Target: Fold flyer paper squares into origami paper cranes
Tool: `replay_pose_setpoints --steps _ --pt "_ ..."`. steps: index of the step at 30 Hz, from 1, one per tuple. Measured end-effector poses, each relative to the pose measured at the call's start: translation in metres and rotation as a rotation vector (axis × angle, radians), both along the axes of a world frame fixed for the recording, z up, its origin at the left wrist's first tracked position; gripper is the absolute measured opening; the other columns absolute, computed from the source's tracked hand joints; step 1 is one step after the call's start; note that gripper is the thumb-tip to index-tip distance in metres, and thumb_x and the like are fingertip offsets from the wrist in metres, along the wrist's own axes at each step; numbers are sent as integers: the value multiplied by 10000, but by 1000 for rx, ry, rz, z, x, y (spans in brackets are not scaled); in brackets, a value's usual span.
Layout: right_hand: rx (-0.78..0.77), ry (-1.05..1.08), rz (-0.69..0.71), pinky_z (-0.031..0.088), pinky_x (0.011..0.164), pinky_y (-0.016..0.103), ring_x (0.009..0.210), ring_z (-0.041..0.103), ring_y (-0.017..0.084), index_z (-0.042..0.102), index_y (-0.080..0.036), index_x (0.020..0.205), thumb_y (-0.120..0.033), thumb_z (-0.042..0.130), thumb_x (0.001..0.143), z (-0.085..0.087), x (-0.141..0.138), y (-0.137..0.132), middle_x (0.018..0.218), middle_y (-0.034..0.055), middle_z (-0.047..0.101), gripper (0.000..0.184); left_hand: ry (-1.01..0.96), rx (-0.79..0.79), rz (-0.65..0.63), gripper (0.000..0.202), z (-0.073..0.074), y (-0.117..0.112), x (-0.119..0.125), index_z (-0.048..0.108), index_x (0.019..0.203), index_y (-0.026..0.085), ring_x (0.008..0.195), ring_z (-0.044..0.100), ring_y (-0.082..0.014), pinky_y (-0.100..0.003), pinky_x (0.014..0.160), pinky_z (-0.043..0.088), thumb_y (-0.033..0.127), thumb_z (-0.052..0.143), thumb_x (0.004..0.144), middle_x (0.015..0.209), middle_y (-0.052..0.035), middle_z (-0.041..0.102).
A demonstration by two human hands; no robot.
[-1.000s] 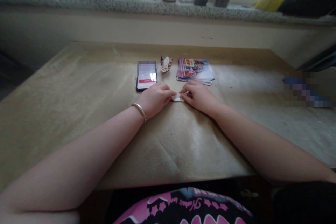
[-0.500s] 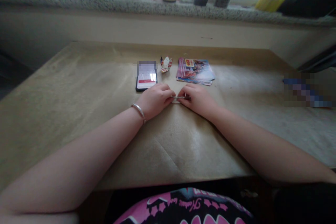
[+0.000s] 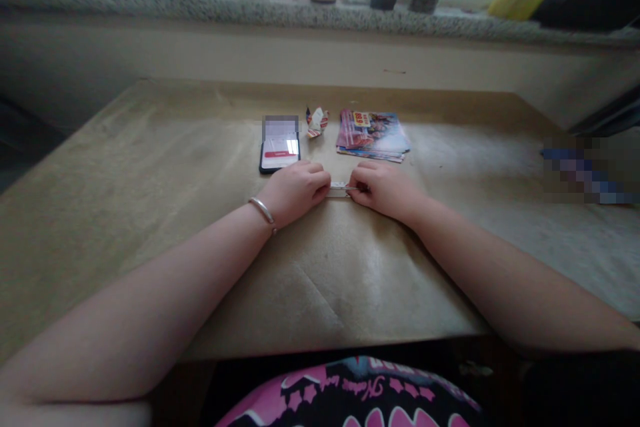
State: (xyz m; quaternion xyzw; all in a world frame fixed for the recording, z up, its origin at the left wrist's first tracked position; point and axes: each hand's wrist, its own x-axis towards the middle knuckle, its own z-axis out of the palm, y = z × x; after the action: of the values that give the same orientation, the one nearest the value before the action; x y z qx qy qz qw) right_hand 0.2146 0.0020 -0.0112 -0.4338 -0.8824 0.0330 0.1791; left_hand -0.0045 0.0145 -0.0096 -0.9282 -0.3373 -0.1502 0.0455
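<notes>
My left hand [image 3: 295,188], with a silver bangle at the wrist, and my right hand [image 3: 384,187] meet at the middle of the table. Both have curled fingers pinching a small folded strip of white paper [image 3: 339,187] that lies low on the brown paper table cover [image 3: 350,267]. Only a narrow part of the strip shows between the fingertips. Just beyond my left hand lies a phone [image 3: 279,150] with its screen lit. A small folded paper figure [image 3: 317,121] stands behind the hands.
A stack of colourful leaflets [image 3: 371,135] lies beyond my right hand. A stone window ledge [image 3: 300,10] at the back carries jars, a red cup and a green folder. A blurred object [image 3: 590,170] rests at the table's right edge.
The hands have drawn slightly closer and the paper strip looks flatter and narrower than a second ago. The arms have barely shifted.
</notes>
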Motion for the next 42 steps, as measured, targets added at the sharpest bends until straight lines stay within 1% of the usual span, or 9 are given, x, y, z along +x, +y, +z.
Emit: replay_pose_setpoints --steps 7,15,22,24,27,29,33,36,42 --pt "-54 -17 -23 348 605 257 682 532 146 624 -191 712 -231 566 804 2 9 2 792 40 621 115 6 -59 2 200 0 1 -1 649 793 151 715 528 -148 -264 659 400 212 499 911 793 -48 615" --pt "-100 -46 -20 334 587 247 624 499 131 620 -195 717 -182 573 749 7 22 4 736 21 617 59 8 -38 -1 208 1 1 -1 647 789 147 705 531 -144 -259 648 400 225 502 916 787 -45 618" --pt "-186 -3 25 350 577 240 606 506 123 602 -191 692 -166 590 708 4 33 13 719 12 613 32 -5 -35 7 204 -1 1 -1 653 792 145 715 543 -145 -263 659 420 224 506 910 796 -52 626" --pt "-169 2 22 362 585 245 621 520 127 624 -192 724 -188 602 721 3 32 13 756 19 624 23 -12 -35 2 212 -2 1 -1 657 793 148 720 548 -143 -262 664 424 226 500 913 801 -51 628" --pt "-114 42 30 396 638 258 703 559 147 674 -203 879 -259 617 769 4 25 9 865 41 640 136 -14 -25 -8 214 -2 1 -1 660 791 153 720 548 -143 -263 668 425 226 498 912 803 -47 632" --pt "-94 62 41 404 659 261 728 565 151 676 -202 918 -292 602 805 3 16 5 878 46 641 163 -5 -10 -15 209 -2 1 0 657 790 155 712 543 -146 -268 667 420 222 500 910 795 -43 631" --pt "17 1 2 373 655 280 767 566 174 650 -197 826 -259 561 819 2 0 -1 869 56 646 108 8 1 -15 164 -1 1 2 643 777 156 695 529 -150 -270 650 404 191 525 885 774 -37 623" --pt "54 -35 -13 348 643 290 762 557 179 639 -200 803 -245 537 831 2 -7 -4 862 57 649 115 16 10 0 125 -1 0 4 629 767 158 693 525 -151 -270 644 399 174 544 858 775 -36 615" --pt "81 -70 -13 335 642 301 753 554 189 626 -200 747 -254 500 870 5 -10 -6 809 56 660 184 36 42 6 200 -3 0 6 623 781 164 691 527 -144 -261 604 375 268 517 914 781 -34 614"
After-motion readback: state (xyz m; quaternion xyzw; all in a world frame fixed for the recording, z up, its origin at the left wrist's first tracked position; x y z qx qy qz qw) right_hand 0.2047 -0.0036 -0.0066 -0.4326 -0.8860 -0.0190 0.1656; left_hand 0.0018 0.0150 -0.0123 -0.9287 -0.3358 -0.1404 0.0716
